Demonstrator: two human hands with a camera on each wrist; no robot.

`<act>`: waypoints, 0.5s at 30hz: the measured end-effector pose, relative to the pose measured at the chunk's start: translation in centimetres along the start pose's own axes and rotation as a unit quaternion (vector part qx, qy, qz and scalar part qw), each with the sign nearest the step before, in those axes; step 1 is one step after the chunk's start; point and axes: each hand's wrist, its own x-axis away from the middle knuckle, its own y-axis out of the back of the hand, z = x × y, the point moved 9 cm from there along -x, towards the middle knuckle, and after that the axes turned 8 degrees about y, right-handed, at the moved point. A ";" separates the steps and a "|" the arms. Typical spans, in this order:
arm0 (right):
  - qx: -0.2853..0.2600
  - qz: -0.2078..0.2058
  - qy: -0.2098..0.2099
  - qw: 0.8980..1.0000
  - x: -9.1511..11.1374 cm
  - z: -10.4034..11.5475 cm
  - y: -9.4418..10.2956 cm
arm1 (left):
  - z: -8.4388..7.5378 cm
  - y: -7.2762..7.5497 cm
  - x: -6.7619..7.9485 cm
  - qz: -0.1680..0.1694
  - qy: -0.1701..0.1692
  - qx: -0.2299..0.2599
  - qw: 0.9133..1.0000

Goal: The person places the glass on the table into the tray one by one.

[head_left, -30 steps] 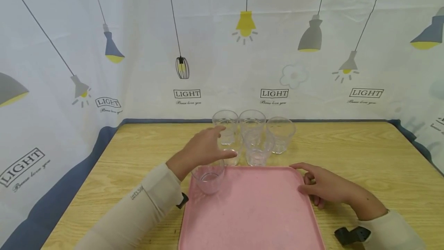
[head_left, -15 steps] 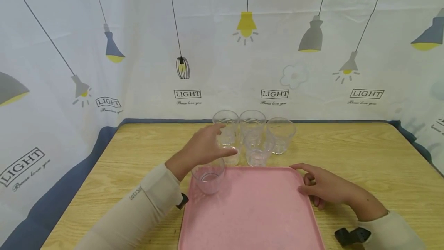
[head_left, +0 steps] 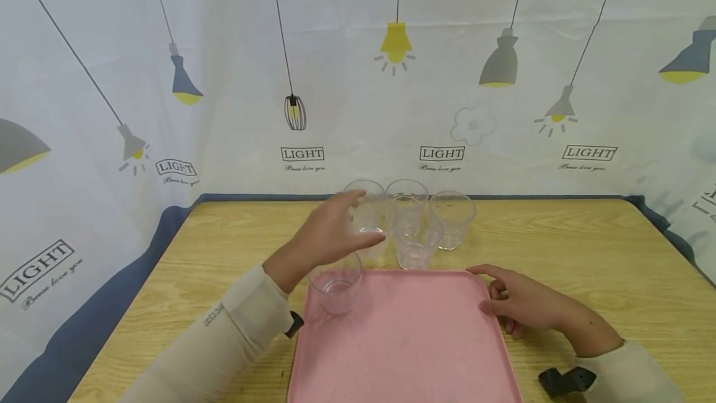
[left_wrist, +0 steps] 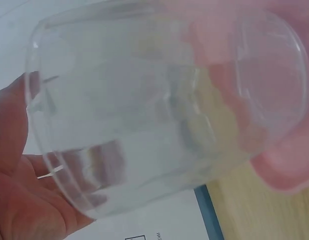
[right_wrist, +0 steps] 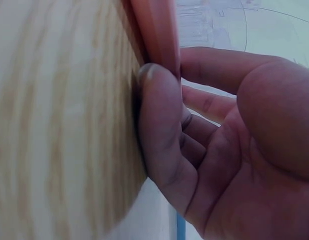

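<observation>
Just beyond the tray's far left corner, my left hand [head_left: 327,229] holds a clear drinking glass [head_left: 370,242], thumb in front and fingers behind it. Another clear glass [head_left: 338,297] stands upright on the pink tray [head_left: 414,334], under my left wrist. That nearby glass [left_wrist: 139,115] fills the left wrist view and hides part of the left hand [left_wrist: 29,200]. My right hand [head_left: 531,300] grips the tray's far right corner, index finger along the far edge and thumb at the side. In the right wrist view, the thumb [right_wrist: 162,110] lies against the tray rim [right_wrist: 162,30].
Several more clear glasses stand close together behind the tray, one at the back [head_left: 407,194], one in front [head_left: 415,254] and one at the right [head_left: 452,222]. The wooden table [head_left: 587,241] ends at a white curtain [head_left: 358,111] printed with lamps.
My left hand has risen slightly, and the glass in its fingers has come up with it. The right hand, tray and other glasses have stayed in place.
</observation>
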 end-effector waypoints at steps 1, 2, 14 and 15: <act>0.001 0.000 0.000 1.000 0.0 0.0 0.0 | -0.1 0.2 0.1 -0.003 -0.001 -0.001 1.000; 0.001 0.000 0.000 1.000 0.0 0.1 0.0 | -0.3 0.4 0.1 -0.007 -0.002 -0.003 1.000; 0.001 0.006 0.004 1.000 0.0 0.3 -0.1 | -2.2 2.5 1.9 -0.044 -0.024 0.000 0.999; -0.001 0.007 0.004 1.000 0.0 0.3 -0.1 | -2.3 2.7 2.1 -0.045 -0.025 0.002 0.999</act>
